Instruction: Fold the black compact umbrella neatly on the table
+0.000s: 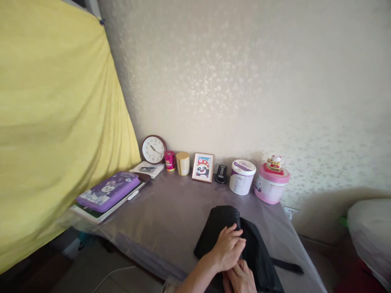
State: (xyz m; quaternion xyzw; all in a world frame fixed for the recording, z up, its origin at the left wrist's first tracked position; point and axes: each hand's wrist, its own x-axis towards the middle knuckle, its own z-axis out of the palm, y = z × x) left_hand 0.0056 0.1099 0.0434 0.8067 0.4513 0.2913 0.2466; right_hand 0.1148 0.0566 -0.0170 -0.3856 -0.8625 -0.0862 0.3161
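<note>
A black bag (220,228) lies on the grey table (171,215) near its front edge, with a black strap (287,266) trailing to the right. My left hand (229,248) rests on top of the bag, fingers curled and pressed on the fabric. My right hand (241,278) lies just below it at the bottom of the view, partly covered by the left hand, with its fingers closed on the bag's edge.
Along the wall stand a round clock (154,149), a red tin (170,160), a yellow tin (183,163), a framed picture (203,167), a small black device (221,174), a white-purple canister (242,177) and a pink canister (271,184). A purple pencil case (108,191) lies on books at left. A yellow curtain (55,122) hangs on the left.
</note>
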